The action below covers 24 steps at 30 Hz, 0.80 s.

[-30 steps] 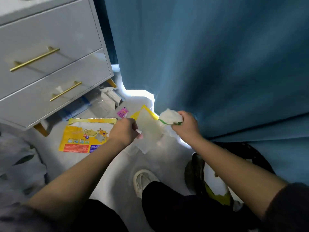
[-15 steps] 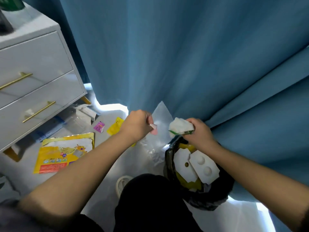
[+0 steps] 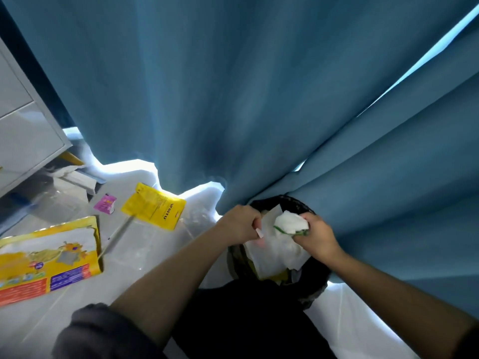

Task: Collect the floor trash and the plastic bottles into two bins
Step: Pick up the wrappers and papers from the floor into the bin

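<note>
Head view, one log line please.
left hand: pinches plastic sheet | right hand: grips white wad | both over black bin | uncollected: yellow packet, yellow box

Wearing a dark grey left sleeve [image 3: 98, 332], bunching in soft folds at the bottom left corner of the view and leaving the whole forearm bare. Showing just a sliver of the right sleeve [image 3: 469, 344], equally dark, at the bottom right corner. Wearing black trousers [image 3: 246, 320], plain, filling the lower middle. Sporting long, squared, pale pink nails [image 3: 260, 233] on the left hand [image 3: 239, 224].
</note>
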Each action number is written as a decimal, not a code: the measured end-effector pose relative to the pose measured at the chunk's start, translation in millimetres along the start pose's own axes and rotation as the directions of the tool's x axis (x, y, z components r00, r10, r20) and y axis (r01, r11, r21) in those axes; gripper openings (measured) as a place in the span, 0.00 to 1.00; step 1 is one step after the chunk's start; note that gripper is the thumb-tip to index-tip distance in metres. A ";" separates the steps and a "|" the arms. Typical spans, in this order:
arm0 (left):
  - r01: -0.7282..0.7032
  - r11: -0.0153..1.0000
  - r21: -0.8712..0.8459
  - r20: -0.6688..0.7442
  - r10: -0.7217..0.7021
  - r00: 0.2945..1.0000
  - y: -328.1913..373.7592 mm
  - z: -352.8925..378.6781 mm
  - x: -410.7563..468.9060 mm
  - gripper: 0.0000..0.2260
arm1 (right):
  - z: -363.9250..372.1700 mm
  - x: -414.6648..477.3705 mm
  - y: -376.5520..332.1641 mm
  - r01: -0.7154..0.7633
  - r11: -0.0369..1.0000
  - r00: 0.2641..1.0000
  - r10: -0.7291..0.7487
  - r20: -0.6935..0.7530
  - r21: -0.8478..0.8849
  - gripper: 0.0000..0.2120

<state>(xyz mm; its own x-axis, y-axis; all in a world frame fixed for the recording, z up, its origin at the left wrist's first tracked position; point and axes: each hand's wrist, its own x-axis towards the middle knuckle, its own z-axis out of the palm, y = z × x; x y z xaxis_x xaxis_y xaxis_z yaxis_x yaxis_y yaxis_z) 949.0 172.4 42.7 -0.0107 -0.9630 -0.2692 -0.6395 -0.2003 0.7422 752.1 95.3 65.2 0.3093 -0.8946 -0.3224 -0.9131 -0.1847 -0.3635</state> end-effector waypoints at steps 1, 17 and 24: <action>0.004 0.999 0.038 -0.015 -0.003 1.000 -2.4 6.2 6.2 0.09 | 4.7 2.7 2.2 -0.021 1.000 1.000 0.021 -0.004 0.005 0.23; -0.485 0.590 0.646 0.327 0.360 0.874 -16.1 40.8 15.0 0.12 | 42.6 6.1 20.5 0.179 0.959 0.963 -0.125 0.239 -0.220 0.29; -0.391 0.582 0.713 0.414 0.102 0.905 -9.4 48.2 18.3 0.23 | 66.6 17.6 17.6 0.151 0.950 0.941 -0.053 0.335 -0.275 0.28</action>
<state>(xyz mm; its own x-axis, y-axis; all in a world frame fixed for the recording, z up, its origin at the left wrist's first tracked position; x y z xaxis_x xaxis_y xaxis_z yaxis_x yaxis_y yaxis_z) 917.8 165.4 1.2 -0.3927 -0.8172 -0.4219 -0.9160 0.3886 0.0999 759.1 103.3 -5.1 0.4281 -0.6959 -0.5766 -0.8934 -0.4222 -0.1537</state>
